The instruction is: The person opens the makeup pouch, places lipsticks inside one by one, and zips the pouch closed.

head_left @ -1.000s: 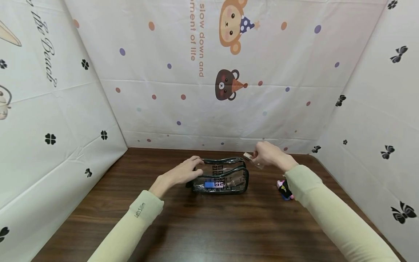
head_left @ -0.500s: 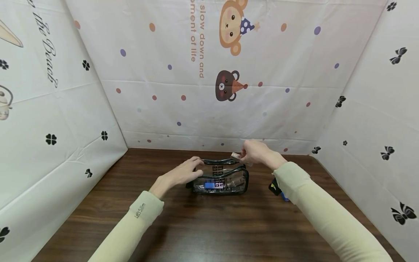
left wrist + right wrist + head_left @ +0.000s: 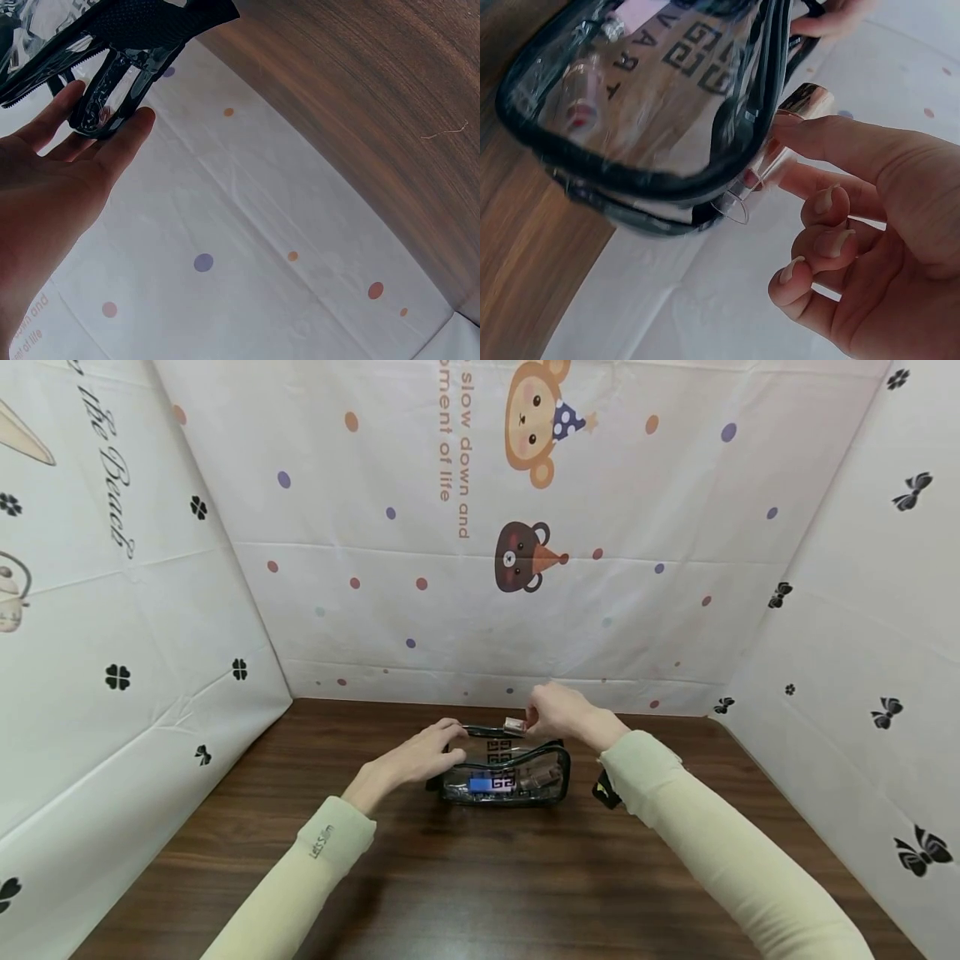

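A clear pouch with black edging (image 3: 551, 787) stands unzipped on the table in the head view. At its left end, my left hand (image 3: 420, 753) holds the pouch, thumb and fingers around a black-edged loop (image 3: 112, 94) in the left wrist view. My right hand (image 3: 561, 710) is over the back rim and pinches a lipstick (image 3: 804, 101) with a gold end and a clear cap. In the right wrist view the clear cap lies beside the pouch's dark rim; whether they touch I cannot tell. Inside the pouch are a blue-and-white item (image 3: 482, 785) and a similar clear tube (image 3: 581, 94).
A small black item (image 3: 606, 790) lies right of the pouch, partly hidden by my right sleeve (image 3: 660, 768). The brown wooden table (image 3: 450, 893) is enclosed by white printed sheets (image 3: 450, 643) at the back and both sides.
My right hand has moved left with the lipstick, from beyond the pouch's right end to over its back rim. The left hand and the pouch have stayed in place.
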{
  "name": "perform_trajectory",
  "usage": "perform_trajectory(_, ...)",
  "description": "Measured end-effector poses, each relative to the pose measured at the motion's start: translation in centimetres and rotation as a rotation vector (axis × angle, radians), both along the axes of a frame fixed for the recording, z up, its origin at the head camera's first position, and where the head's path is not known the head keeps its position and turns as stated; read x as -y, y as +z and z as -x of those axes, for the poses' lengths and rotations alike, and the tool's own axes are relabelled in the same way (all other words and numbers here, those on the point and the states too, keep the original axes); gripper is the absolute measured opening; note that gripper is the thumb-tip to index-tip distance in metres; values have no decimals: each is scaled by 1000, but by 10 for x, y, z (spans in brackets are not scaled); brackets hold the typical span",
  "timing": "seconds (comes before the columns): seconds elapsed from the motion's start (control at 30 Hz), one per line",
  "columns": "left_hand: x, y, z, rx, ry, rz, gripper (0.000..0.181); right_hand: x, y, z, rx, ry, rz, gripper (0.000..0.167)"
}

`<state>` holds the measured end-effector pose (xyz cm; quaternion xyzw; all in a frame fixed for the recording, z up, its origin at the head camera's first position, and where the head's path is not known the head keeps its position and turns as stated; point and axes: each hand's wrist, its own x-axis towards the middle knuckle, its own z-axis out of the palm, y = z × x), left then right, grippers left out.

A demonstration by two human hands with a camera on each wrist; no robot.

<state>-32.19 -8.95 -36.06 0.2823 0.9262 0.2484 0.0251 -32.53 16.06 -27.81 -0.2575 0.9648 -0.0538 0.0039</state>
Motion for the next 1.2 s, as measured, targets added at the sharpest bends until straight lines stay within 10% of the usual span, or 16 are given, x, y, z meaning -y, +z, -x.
perform_trajectory(0.73,1,-1,0,12,4,-9,47,32,-37,4,31,25,4,14)
perform_trajectory(1.2,1,-5,0,-3,8,-21,47,-36,-41,5,-184,-10,226,14)
